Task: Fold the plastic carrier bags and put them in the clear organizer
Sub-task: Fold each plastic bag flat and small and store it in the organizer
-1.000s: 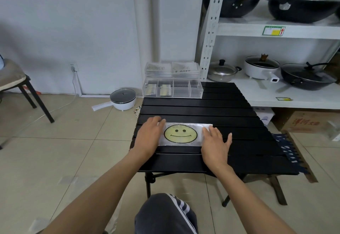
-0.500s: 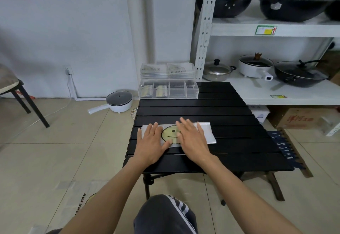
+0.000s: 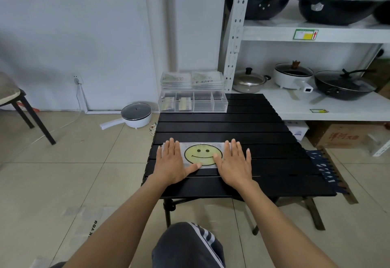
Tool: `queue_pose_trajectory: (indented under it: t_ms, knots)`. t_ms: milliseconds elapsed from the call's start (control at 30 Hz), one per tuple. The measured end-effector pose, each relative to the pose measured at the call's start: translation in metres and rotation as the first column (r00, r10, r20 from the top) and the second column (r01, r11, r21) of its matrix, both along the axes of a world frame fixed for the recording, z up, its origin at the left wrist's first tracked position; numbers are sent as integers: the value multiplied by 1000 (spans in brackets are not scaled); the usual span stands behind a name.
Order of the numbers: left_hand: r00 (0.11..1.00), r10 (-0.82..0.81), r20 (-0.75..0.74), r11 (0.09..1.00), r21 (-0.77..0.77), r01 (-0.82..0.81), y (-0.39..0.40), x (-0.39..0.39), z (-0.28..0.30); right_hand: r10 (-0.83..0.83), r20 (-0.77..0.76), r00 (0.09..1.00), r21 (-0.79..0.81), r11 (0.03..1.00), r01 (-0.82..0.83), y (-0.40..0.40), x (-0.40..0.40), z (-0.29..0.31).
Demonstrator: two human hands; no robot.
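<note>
A carrier bag folded into a long strip, with a yellow smiley face on it, lies flat on the black slatted table. My left hand presses flat on the strip's left end, fingers straight. On the right end my right hand also lies flat. The smiley shows between them. At the table's far edge stands the clear organizer, with folded bags in its two left compartments and its lid raised behind.
White shelving with pots and woks runs along the right. An electric pot sits on the floor left of the table. More clear bags lie on the floor by my knee. A chair stands far left.
My right hand slid from over the smiley out to the strip's right end. My left hand stayed on the left end.
</note>
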State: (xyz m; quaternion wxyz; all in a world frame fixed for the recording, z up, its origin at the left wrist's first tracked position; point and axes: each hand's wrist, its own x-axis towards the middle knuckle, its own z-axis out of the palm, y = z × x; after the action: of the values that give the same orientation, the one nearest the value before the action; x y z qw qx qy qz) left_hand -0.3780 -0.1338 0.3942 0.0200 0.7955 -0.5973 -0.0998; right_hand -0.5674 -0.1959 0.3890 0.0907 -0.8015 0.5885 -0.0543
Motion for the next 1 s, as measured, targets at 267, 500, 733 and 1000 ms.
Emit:
queue_pose_trajectory:
  t_ms: [267,500,733,1000]
  knots:
    - [995,-46,-89,999,-2,46,6,6,13,5,16,1000,-23,1000,-5,1,-1,-2]
    - [806,-533,258,821,-73,566,23,10,31,1,27,1000,-22,1000,-1,2,-1,-1]
    - [657,-597,460,773,112,625,-1,-19,34,-1,16,1000,-26,1000,1,2,-1,0]
    - [774,-472,422,846,-29,532,5,-30,30,-1,104,995,-27,1000,4,2,-2,2]
